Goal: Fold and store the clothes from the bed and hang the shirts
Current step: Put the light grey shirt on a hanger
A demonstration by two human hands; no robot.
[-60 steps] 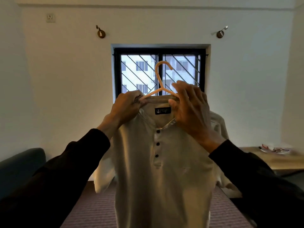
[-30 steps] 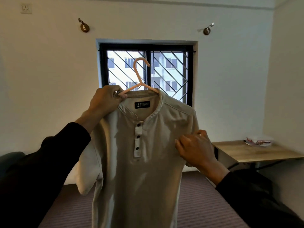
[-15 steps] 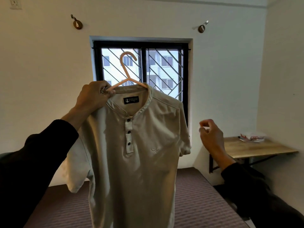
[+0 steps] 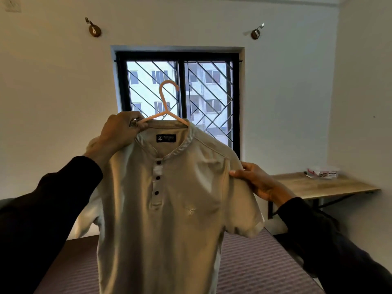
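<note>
- While held up in front of the window, hung on a pale pink hanger, front towards the camera: a beige short-sleeved shirt; three dark buttons down the placket, a dark label inside the collar, a small emblem on the chest
- Gripped at the hanger's left arm and the collar edge beside it by the left hand; fingers curled round both, a ring visible on one finger; hanger hook upright and free, touching nothing
- Pinched at the shoulder seam, just above the sleeve, by the right hand; thumb on the front of the cloth, fingers curled behind it; grip closed on the fabric
- Draped straight down from the hanger, lower hem out of view below the frame; sleeve on the right-hand side spread outward, the other sleeve partly hidden behind the left forearm
- Seen below and behind the shirt: a bed with a dark patterned cover
- Stood against the wall at the right: a wooden table with a small box on its far end; contents too small to tell
- Fixed high on the wall either side of the window: two round brackets; both forearms in dark sleeves
</note>
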